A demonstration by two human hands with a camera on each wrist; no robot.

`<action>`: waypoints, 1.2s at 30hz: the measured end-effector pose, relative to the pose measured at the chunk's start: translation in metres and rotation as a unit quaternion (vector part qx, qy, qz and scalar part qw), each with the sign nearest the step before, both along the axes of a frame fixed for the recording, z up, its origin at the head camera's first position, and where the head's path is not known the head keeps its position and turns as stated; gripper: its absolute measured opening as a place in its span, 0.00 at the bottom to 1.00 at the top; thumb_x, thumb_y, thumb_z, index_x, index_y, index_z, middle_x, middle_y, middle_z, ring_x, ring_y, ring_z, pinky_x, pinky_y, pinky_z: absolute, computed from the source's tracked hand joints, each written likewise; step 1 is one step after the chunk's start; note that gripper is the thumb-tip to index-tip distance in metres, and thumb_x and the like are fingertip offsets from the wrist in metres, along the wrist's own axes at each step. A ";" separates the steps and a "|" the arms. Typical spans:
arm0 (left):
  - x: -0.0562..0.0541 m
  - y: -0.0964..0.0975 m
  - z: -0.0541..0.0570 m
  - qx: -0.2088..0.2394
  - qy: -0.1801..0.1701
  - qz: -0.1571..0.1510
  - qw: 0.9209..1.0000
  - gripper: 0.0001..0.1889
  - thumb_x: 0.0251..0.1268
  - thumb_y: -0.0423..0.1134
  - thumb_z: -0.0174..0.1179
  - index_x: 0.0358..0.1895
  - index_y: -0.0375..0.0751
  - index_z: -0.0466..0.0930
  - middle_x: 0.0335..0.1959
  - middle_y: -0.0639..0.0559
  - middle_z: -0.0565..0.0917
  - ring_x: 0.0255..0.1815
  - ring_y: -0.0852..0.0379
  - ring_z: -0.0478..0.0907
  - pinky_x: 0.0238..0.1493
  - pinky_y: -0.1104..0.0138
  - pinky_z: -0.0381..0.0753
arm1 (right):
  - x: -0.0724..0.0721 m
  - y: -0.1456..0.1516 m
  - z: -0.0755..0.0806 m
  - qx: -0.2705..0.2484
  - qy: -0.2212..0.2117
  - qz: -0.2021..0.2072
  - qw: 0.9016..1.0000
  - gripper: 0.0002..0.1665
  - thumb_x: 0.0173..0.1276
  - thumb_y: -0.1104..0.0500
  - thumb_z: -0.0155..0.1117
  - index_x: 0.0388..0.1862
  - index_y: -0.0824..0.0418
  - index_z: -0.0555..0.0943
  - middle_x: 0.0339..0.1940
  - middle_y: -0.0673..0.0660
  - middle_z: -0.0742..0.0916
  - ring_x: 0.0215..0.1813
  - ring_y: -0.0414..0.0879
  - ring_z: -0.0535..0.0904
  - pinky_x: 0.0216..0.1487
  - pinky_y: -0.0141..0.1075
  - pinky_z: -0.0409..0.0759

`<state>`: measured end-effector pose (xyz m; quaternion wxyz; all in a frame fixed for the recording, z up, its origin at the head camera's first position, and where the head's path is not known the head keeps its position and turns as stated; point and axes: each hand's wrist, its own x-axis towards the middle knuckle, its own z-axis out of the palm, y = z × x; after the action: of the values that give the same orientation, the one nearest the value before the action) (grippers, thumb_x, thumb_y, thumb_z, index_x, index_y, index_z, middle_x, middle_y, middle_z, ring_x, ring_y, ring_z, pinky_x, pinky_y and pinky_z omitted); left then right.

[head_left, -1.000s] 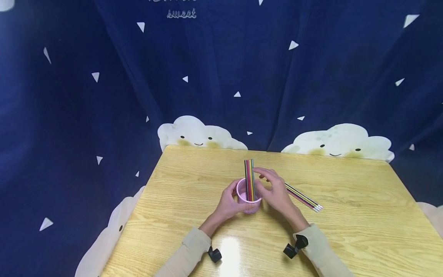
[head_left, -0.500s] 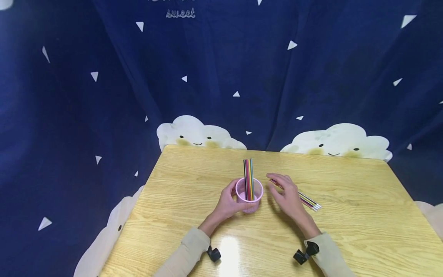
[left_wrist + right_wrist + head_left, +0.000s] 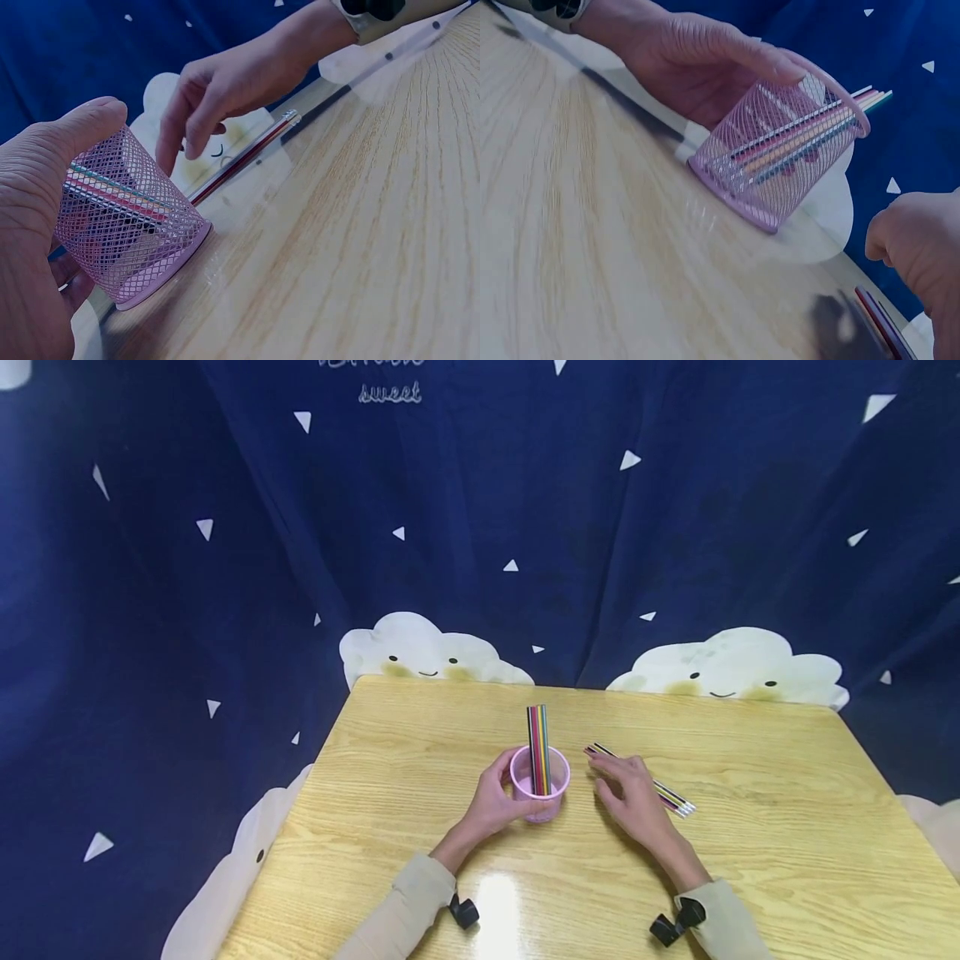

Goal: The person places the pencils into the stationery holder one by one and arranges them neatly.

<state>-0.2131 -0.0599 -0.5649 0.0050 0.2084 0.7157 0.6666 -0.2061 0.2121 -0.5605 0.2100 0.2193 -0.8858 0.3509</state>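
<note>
now farther apart: left hand (image 3: 495,795) round pink cup (image 3: 139,225), slack-fingered right hand (image 3: 633,797) above loose pencils (image 3: 672,797)

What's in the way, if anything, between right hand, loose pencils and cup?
Nothing visible. The right hand is over the loose pencils; only tabletop shows between them and the cup. The left hand grips the cup's opposite side; pencils inside fill only part of its mouth.
</note>
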 end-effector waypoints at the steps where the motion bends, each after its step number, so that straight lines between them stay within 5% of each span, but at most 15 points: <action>1: 0.000 0.000 0.000 -0.001 -0.001 0.001 1.000 0.46 0.43 0.33 0.83 0.72 0.42 0.73 0.62 0.46 0.83 0.60 0.46 0.81 0.66 0.50 0.79 | -0.001 0.001 -0.002 0.011 0.002 -0.004 1.000 0.21 0.65 0.70 0.68 0.58 0.68 0.86 0.61 0.65 0.87 0.46 0.51 0.76 0.48 0.40 0.69; 8: 0.001 -0.001 -0.001 -0.008 0.003 0.006 1.000 0.47 0.43 0.33 0.84 0.73 0.44 0.73 0.62 0.48 0.84 0.59 0.47 0.81 0.65 0.51 0.80 | -0.002 0.006 -0.014 0.087 0.005 -0.030 0.996 0.22 0.64 0.67 0.69 0.59 0.65 0.86 0.65 0.63 0.86 0.43 0.52 0.72 0.42 0.45 0.68; 18: 0.002 -0.003 0.001 -0.010 -0.004 0.008 1.000 0.47 0.43 0.34 0.84 0.73 0.44 0.73 0.62 0.46 0.83 0.59 0.44 0.81 0.65 0.48 0.79 | 0.000 0.007 -0.023 0.162 0.023 -0.064 0.985 0.26 0.70 0.60 0.64 0.67 0.61 0.82 0.68 0.61 0.83 0.53 0.63 0.75 0.45 0.53 0.70; 36: 0.003 0.001 0.001 -0.013 0.006 0.009 1.000 0.47 0.43 0.35 0.84 0.73 0.43 0.73 0.61 0.46 0.84 0.59 0.47 0.82 0.65 0.53 0.81 | 0.002 0.006 -0.023 0.201 0.033 -0.057 0.977 0.20 0.73 0.60 0.63 0.61 0.63 0.85 0.67 0.60 0.84 0.56 0.62 0.77 0.49 0.56 0.72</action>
<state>-0.2102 -0.0586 -0.5643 -0.0027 0.2057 0.7262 0.6559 -0.2039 0.2177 -0.5835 0.2103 0.2174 -0.9420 0.1455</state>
